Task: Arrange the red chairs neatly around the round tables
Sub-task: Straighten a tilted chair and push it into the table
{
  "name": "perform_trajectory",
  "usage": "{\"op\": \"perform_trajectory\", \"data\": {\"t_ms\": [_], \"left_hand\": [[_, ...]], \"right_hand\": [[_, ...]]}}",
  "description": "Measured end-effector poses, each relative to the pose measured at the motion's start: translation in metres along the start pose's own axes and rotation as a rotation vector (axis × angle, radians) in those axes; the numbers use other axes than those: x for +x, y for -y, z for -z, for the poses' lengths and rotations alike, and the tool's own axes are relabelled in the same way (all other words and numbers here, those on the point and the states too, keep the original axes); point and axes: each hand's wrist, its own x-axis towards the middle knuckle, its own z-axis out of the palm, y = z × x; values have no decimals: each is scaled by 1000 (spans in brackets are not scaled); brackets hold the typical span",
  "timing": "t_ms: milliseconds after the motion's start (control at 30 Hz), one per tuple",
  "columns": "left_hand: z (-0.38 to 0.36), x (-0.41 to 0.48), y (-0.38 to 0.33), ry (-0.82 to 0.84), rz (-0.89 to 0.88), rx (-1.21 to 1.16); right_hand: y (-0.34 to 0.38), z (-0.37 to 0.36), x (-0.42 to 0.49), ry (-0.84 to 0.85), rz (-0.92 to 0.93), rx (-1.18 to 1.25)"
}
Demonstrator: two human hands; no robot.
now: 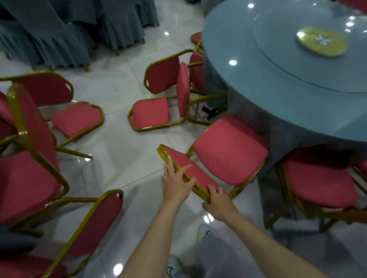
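A red padded chair [229, 152] with a gold frame stands in front of me, its seat against the skirt of the round blue-grey table [273, 79]. My left hand [175, 182] holds the top rail of its backrest, thumb over the red pad. My right hand [218, 203] grips the same backrest lower, near its right corner. A second red chair [318, 181] is tucked under the table to the right. Two more red chairs [164, 91] stand at the table's left side, one turned sideways.
Several red chairs [22, 169] cluster loosely at the left, some stacked or overlapping. Chairs in blue-grey covers [64, 26] stand at the back. A yellow disc [321, 41] lies on the table's turntable. White glossy tiles [121, 159] lie open between the groups. My shoes show below.
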Motion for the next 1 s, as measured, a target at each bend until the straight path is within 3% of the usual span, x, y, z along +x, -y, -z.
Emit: {"op": "perform_trajectory", "data": {"t_ms": [300, 533, 733, 833, 1000], "left_hand": [[12, 74, -27, 85, -82, 172], [12, 126, -77, 200, -55, 64], [-11, 179, -141, 299, -119, 197], [-22, 201, -162, 265, -42, 155], [-25, 203, -149, 110, -84, 296]], "right_hand": [[-20, 44, 46, 65, -18, 77], [-43, 87, 66, -6, 26, 260], [-75, 149, 84, -139, -32, 428], [-83, 164, 92, -189, -47, 406], [-85, 155, 97, -224, -40, 429]]}}
